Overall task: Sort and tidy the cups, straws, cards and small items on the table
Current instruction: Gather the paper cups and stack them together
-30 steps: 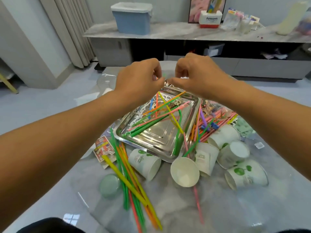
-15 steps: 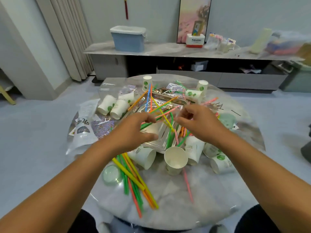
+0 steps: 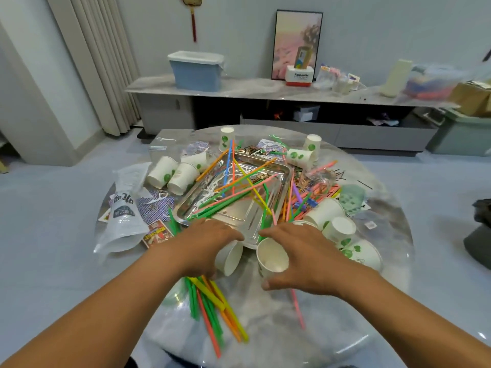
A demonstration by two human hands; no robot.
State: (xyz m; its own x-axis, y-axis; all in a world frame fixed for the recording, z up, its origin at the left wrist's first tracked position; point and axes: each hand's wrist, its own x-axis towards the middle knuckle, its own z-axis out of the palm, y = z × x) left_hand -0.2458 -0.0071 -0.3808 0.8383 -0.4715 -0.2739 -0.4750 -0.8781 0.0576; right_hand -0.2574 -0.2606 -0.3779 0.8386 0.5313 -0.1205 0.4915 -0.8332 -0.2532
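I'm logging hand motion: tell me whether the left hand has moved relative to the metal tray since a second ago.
Yes. The left hand has come toward the person, from above the metal tray's far end to its near edge, over a tipped cup.

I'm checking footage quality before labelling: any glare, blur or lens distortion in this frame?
Head view: wide-angle bending curves the curtain and floor at the edges; the metal tray mirrors the straws and throws glare; bright reflections sit on the glossy table; the shelf's right end is smeared; both hands look sharp, left hand, right hand.
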